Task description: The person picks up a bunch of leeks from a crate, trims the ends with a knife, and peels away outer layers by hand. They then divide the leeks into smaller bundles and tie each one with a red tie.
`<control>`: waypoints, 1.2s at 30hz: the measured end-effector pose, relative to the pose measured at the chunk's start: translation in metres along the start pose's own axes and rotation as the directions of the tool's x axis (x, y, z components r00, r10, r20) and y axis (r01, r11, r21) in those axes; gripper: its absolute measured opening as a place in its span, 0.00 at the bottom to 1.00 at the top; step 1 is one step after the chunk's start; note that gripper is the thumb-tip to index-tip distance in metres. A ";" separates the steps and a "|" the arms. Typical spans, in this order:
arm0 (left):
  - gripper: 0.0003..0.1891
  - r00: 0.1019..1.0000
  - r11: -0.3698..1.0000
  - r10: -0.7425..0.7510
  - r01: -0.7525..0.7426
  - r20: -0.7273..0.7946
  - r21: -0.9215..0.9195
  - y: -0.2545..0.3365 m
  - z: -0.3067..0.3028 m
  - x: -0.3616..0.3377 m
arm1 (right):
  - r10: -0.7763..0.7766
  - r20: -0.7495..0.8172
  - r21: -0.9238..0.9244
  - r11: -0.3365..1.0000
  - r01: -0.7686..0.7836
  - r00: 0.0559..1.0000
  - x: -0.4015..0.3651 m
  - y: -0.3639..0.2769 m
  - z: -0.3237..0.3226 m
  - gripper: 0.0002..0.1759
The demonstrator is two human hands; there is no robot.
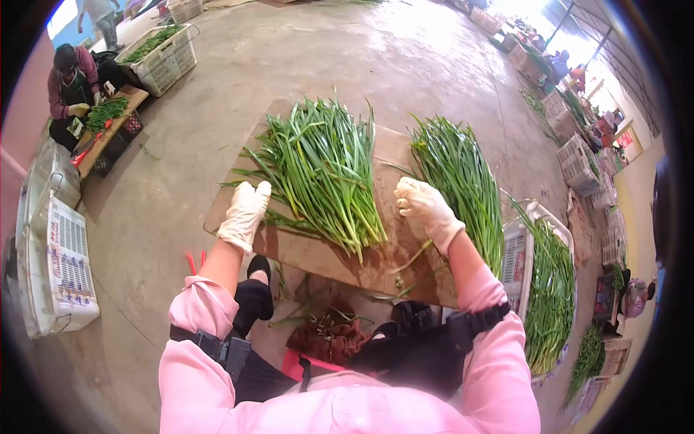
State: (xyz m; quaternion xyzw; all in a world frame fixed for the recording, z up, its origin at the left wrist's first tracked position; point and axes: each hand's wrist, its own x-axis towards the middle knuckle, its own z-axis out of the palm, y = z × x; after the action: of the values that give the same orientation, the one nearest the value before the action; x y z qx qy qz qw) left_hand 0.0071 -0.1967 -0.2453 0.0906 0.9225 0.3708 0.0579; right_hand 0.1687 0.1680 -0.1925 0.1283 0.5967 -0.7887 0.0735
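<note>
A broad pile of garlic chives (325, 166) lies on a low board (289, 253) before me, leaves away and pale stem ends towards me. My left hand (246, 210), in a cream glove, is closed at the pile's left edge, close to some stray leaves. What its fingers hold, if anything, is hidden. My right hand (428, 210), gloved the same way, has its fingers curled together over the board's right part. I cannot make out anything in them. Just beyond it a second bundle of garlic chives (463, 181) runs along the board's right side.
At my right stands a white crate (515, 253) heaped with more chives (551, 296). White plastic crates (72, 260) stand on the left. Far left, a person (72, 87) works at a small bench (116, 130). Loose leaves and a brown cloth (332, 340) lie by my feet.
</note>
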 end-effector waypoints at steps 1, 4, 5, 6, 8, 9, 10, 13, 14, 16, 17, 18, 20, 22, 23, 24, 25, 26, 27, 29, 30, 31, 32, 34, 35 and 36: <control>0.29 0.998 0.995 -0.059 0.059 0.007 -0.081 0.006 0.003 0.003 | 0.004 -0.195 -0.012 1.000 -0.007 0.981 0.009 0.002 -0.005 0.18; 0.33 0.989 0.982 -0.130 0.138 0.068 -0.128 0.020 0.011 0.029 | 0.144 -0.323 -0.115 0.975 -0.189 0.936 0.058 -0.003 -0.012 0.29; 0.33 0.982 0.983 -0.163 0.170 0.097 -0.063 0.025 0.014 0.040 | 0.162 -0.333 -0.133 0.967 -0.216 0.929 0.071 -0.003 -0.012 0.38; 0.33 0.972 0.980 -0.200 0.201 0.127 0.005 0.030 0.014 0.047 | 0.181 -0.315 -0.145 0.961 -0.236 0.932 0.083 -0.004 -0.010 0.39; 0.35 0.987 0.967 -0.119 0.139 0.104 -0.216 0.005 0.053 0.077 | 0.219 -0.284 -0.168 0.947 -0.273 0.934 0.104 -0.007 -0.004 0.42; 0.35 0.988 0.971 -0.124 0.140 0.091 -0.196 0.016 0.057 0.079 | 0.209 -0.319 -0.195 0.940 -0.279 0.924 0.109 -0.011 0.010 0.48; 0.34 0.988 0.974 -0.128 0.141 0.081 -0.178 0.030 0.060 0.079 | 0.138 -0.332 -0.289 0.927 -0.240 0.933 0.123 -0.002 0.011 0.46; 0.28 0.963 0.855 -0.091 0.207 0.255 -0.476 0.066 0.064 0.071 | -0.083 -0.328 -0.560 0.819 -0.124 0.941 0.161 0.022 0.020 0.39; 0.26 0.960 0.734 -0.007 0.196 0.281 -0.650 0.076 0.065 0.062 | 0.094 -0.256 -0.421 0.885 -0.199 0.962 0.154 0.012 0.033 0.35; 0.26 0.919 0.368 0.064 0.340 0.389 -0.865 0.104 0.068 0.045 | 0.134 0.073 -0.044 0.990 -0.131 0.988 0.126 -0.012 0.068 0.33; 0.27 0.902 0.328 0.050 0.390 0.428 -0.860 0.105 0.074 0.043 | 0.163 0.121 0.091 0.980 -0.175 0.979 0.122 -0.012 0.077 0.23; 0.28 0.884 0.288 0.037 0.438 0.467 -0.852 0.110 0.074 0.038 | 0.058 0.162 0.075 0.995 -0.071 0.985 0.122 -0.007 0.082 0.22; 0.23 0.847 0.189 0.082 0.504 0.525 -0.843 0.117 0.068 0.025 | 0.101 0.177 0.156 0.979 -0.129 0.979 0.104 -0.003 0.078 0.21; 0.24 0.824 0.151 0.163 0.523 0.543 -0.839 0.130 0.049 0.008 | 0.027 0.146 0.080 0.996 -0.039 0.989 0.073 -0.023 0.093 0.21; 0.26 0.824 0.161 0.224 0.495 0.520 -0.854 0.142 0.039 -0.004 | -0.013 0.129 0.041 0.999 0.008 0.992 0.057 -0.032 0.100 0.22; 0.27 0.836 0.220 0.235 0.451 0.496 -0.865 0.152 0.030 -0.012 | -0.068 0.141 0.081 0.995 0.057 0.988 0.041 -0.040 0.106 0.25; 0.27 0.847 0.276 0.249 0.403 0.470 -0.873 0.161 0.021 -0.019 | -0.102 0.124 0.097 0.991 0.090 0.987 0.029 -0.044 0.110 0.27; 0.28 0.855 0.332 0.266 0.351 0.444 -0.875 0.171 0.013 -0.027 | -0.136 0.105 0.114 0.986 0.124 0.985 0.018 -0.049 0.114 0.30; 0.30 0.858 0.363 0.354 0.240 0.372 -0.900 0.183 0.004 -0.034 | -0.223 0.069 0.069 0.973 0.218 0.972 0.007 -0.054 0.118 0.28; 0.31 0.853 0.359 0.461 0.074 0.246 -0.930 0.209 -0.021 -0.056 | -0.392 0.012 -0.029 0.920 0.392 0.920 -0.013 -0.064 0.125 0.25; 0.32 0.839 0.351 0.511 -0.006 0.186 -0.936 0.218 -0.030 -0.064 | -0.456 0.013 -0.031 0.889 0.456 0.890 -0.024 -0.071 0.128 0.25; 0.34 0.817 0.401 0.536 -0.024 0.213 -0.916 0.220 -0.036 -0.063 | -0.517 0.017 -0.033 0.855 0.518 0.856 -0.035 -0.080 0.132 0.24; 0.34 0.775 0.403 0.588 -0.031 0.232 -0.915 0.223 -0.045 -0.063 | -0.574 0.023 -0.034 0.818 0.574 0.819 -0.047 -0.088 0.137 0.24; 0.34 0.683 0.405 0.680 -0.045 0.268 -0.913 0.229 -0.058 -0.069 | -0.612 0.042 -0.119 0.782 0.612 0.790 -0.066 -0.095 0.142 0.27; 0.34 0.733 0.352 0.669 -0.169 0.121 -0.921 0.230 -0.058 -0.077 | -0.632 0.059 -0.175 0.755 0.632 0.772 -0.067 -0.090 0.137 0.27; 0.35 0.720 0.401 0.665 -0.115 0.202 -0.909 0.230 -0.061 -0.083 | -0.649 0.076 -0.230 0.727 0.647 0.757 -0.073 -0.090 0.138 0.28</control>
State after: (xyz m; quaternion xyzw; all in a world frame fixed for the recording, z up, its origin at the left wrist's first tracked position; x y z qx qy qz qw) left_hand 0.1060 -0.0926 -0.0384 0.3756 0.5075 0.7315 0.2575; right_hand 0.1984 0.0580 -0.0537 -0.0941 0.6956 -0.6853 -0.1940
